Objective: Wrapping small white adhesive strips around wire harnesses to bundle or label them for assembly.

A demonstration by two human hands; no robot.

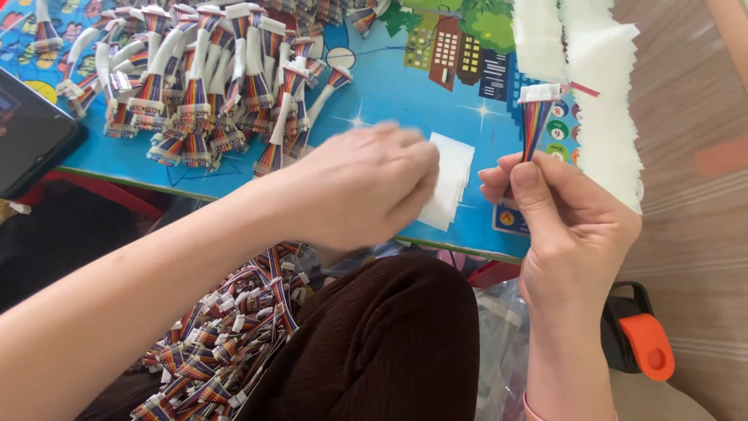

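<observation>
Far left on the blue counter (405, 101), a dark phone (31, 132), then a heap of wrapped rainbow cable pieces (202, 86). Left hand (366, 187), blurred, fingers curled down onto the stack of white labels (448, 183), probably picking one. Right hand (569, 218) pinching upright a rainbow ribbon cable (534, 117) with white connector on top, beside white label strips (608, 101)

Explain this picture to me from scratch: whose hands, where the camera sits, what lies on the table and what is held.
One picture, from a camera on the person's head, looking down at their own bare hands. The right hand pinches a rainbow cable with a white plug, held upright. The left hand, blurred, rests on a stack of white labels on the blue table. A pile of cables lies farther back, a phone at the left edge, white sheets on the right. More cables lie below the table.
</observation>
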